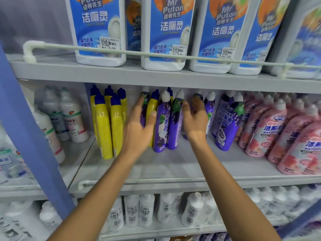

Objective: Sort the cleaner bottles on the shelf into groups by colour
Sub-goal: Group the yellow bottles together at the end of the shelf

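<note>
One yellow bottle (152, 108) stands out of place in the head view, upright on the middle shelf (156, 171) with purple bottles (163, 122) on either side of it. The yellow group (104, 129) it belongs with stands further left on the same shelf, with a small gap between. Pink bottles (278, 133) fill the right end.

The left hand (139, 129) is the nearer one to the stray. Its fingers lie stretched out and fairly straight over the purple bottle just left of the stray, and its thumb rests against the stray's front. It has not closed around either bottle. The right hand (195, 119) hangs a little to the right, among the purple bottles. Its fingers are half curled towards the left and it holds nothing that I can make out, though blur hides any light contact.

The stray's long axis runs straight up, and its home lies to the left. So the likely move is for the left hand to grip it and carry it sideways past that one purple bottle.
</note>
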{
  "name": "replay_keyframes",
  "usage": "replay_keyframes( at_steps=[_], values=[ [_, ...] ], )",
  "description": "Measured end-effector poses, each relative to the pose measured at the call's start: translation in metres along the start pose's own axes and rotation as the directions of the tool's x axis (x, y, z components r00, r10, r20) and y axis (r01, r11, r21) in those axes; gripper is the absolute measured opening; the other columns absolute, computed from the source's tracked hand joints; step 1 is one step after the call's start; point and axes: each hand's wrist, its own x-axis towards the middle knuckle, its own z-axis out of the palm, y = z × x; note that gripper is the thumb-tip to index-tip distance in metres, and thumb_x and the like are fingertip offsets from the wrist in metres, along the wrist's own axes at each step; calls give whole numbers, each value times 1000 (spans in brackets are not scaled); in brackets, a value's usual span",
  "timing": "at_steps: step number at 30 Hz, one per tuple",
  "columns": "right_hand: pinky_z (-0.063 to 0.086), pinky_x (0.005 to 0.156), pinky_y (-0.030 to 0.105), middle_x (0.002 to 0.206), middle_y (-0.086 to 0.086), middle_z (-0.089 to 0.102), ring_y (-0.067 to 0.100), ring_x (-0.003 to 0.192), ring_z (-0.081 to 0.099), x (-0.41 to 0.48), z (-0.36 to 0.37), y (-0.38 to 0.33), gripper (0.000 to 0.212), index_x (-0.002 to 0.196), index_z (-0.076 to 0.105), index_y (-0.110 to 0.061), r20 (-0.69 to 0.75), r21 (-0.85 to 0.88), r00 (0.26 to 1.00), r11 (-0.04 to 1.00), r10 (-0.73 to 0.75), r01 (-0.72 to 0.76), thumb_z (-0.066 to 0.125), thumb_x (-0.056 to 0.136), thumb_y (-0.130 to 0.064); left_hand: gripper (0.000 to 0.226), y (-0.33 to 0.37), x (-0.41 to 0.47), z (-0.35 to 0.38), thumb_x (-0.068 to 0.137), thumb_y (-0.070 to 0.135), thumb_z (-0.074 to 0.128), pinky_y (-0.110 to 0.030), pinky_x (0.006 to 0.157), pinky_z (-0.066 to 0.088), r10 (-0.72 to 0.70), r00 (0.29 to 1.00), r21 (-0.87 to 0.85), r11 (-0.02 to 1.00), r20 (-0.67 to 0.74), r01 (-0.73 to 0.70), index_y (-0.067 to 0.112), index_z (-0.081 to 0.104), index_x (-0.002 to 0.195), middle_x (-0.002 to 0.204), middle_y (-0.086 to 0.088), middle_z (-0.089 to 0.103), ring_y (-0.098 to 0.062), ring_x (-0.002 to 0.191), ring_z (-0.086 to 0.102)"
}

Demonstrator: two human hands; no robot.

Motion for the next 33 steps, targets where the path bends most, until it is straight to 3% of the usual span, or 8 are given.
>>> replay_keyframes(
  at_steps=[3,5,9,13,23,26,29,33],
  values=[
    [38,118,41,155,5,49,20,142,46,16,4,22,77,153,40,-11,112,-60,992,997,61,-54,66,92,-51,72,-27,18,44,88,55,59,-43,115,45,-141,985,-81,985,96,149,26,45,152,147,15,53,-18,138,55],
    [45,112,40,139,7,61,21,129,57,20,8,37,64,140,50,-10,215,-14,972,995,97,-97,71,91,-46,69,-43,22,67,82,53,57,-49,101,55,-166,984,-59,984,66,170,21,55,143,134,2,68,-27,118,68],
    [51,98,20,121,-7,71,4,113,66,13,17,55,44,129,57,-21,289,32,956,997,56,-69,74,92,-38,55,-51,21,76,74,44,63,-48,91,59,-189,982,17,982,-10,189,27,62,127,117,-4,74,-28,102,72],
    [53,88,17,110,-6,75,2,101,70,14,-3,56,34,120,64,-14,304,-9,953,1000,-2,5,73,93,-32,35,-41,27,80,81,33,79,-43,82,59,-244,969,192,954,47,231,21,69,113,101,-4,77,-27,91,73],
    [56,89,37,104,-4,74,14,95,70,-10,-112,52,34,123,59,-18,334,-145,942,986,-36,88,68,96,-37,30,-17,-6,135,81,13,85,-29,76,59,-188,962,-75,976,196,206,28,70,102,88,11,77,-4,77,72],
    [55,72,36,80,-4,71,19,68,62,-7,-140,54,32,125,55,-19,304,-240,952,965,-25,102,66,99,-33,28,-5,-15,164,81,19,84,-39,79,62,-158,951,-121,973,266,196,33,68,100,90,8,77,-14,83,74],
    [40,54,18,58,-19,57,8,52,48,-1,-158,62,37,133,51,-18,224,-318,974,943,-28,100,64,100,-31,30,2,-16,188,78,42,79,-46,78,61,-131,945,-95,981,300,167,28,65,101,90,6,77,-21,83,74],
    [47,70,34,74,-3,61,14,65,51,10,-164,72,41,140,50,-14,185,-303,983,950,-22,78,61,102,-27,30,10,-16,203,80,44,74,-44,76,59,-117,953,-29,991,281,130,23,66,100,88,4,76,-24,82,72]
  ],
)
